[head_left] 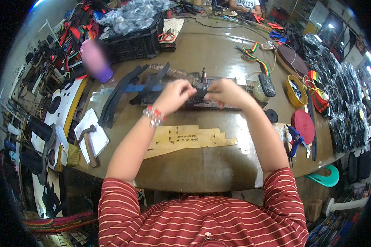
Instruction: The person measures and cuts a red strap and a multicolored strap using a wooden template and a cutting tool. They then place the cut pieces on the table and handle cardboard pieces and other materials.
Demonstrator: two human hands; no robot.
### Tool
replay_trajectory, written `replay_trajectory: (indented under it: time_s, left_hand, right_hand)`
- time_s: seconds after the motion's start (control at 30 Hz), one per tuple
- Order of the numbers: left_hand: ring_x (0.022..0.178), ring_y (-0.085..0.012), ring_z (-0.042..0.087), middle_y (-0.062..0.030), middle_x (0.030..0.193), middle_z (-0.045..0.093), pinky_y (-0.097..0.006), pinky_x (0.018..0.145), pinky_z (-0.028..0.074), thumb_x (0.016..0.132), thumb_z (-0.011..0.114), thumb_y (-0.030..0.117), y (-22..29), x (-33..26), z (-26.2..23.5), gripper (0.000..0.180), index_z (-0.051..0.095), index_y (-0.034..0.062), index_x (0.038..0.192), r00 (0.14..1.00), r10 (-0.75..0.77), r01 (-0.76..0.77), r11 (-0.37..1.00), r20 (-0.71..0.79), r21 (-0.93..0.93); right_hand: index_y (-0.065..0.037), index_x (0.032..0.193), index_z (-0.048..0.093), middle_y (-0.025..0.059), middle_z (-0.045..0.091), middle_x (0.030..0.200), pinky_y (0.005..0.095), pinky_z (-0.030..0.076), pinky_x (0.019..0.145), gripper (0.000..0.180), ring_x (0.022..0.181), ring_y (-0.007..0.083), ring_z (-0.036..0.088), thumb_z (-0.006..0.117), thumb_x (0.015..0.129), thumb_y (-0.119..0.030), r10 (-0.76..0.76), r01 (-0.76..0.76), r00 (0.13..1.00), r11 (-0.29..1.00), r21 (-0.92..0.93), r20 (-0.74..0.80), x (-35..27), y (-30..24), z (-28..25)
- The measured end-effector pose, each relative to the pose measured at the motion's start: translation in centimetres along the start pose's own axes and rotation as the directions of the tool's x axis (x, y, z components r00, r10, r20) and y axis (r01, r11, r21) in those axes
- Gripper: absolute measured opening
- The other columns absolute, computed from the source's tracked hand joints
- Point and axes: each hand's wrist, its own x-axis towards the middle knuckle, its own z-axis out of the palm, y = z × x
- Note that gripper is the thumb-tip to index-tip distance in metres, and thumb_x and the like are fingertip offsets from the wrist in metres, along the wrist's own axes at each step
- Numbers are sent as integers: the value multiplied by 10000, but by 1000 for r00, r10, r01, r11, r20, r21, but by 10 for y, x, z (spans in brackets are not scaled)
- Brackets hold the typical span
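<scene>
My left hand (175,95), with a beaded bracelet at the wrist, is closed in a pinch at the left end of a short black strap (200,93). My right hand (228,93) pinches at the strap's other end, its lower fingers curled. Both hands hover over a long dark worn block (185,75) lying across the table. A thin upright metal rod (205,77) stands just behind the strap. Several long black straps (120,92) lie left of my left hand. Nearer to me lies a stepped yellowish template (189,139) with handwriting on it.
A hammer (88,145) rests on white papers at the left. To the right are a glass jar (263,88), a yellow tub (296,91), a red webbing roll (303,126) and blue-handled scissors (295,140). A black crate (132,46) stands far left; another person (246,5) sits far off.
</scene>
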Motion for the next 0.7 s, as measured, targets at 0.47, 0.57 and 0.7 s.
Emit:
replay_trajectory:
  time_s: [0.47, 0.57, 0.7]
  left_hand:
    - [678, -166, 580, -100, 733, 644, -307, 652, 452, 824, 643, 326, -68, 72, 23, 314, 649, 13, 806, 964, -203, 200, 979, 172, 36]
    - [665, -177, 580, -105, 719, 639, -309, 650, 452, 823, 641, 331, -66, 70, 24, 317, 652, 14, 811, 969, -187, 175, 981, 159, 90]
    - [653, -195, 583, -119, 710, 633, -319, 638, 454, 822, 639, 334, -65, 67, 25, 318, 655, 15, 823, 973, -184, 176, 982, 136, 68]
  right_hand:
    - [-2, 867, 697, 176, 671, 801, 358, 489, 718, 392, 756, 268, 648, 711, 735, -371, 79, -92, 950, 995, -28, -303, 64, 91, -13]
    - [0, 872, 695, 188, 670, 813, 361, 492, 732, 391, 775, 280, 652, 707, 740, -368, 61, -82, 944, 995, -53, -326, 67, 96, -5]
    - [28, 833, 680, 167, 658, 730, 361, 473, 678, 382, 706, 233, 624, 690, 774, -349, 22, -55, 917, 996, -71, -398, 67, 105, 9]
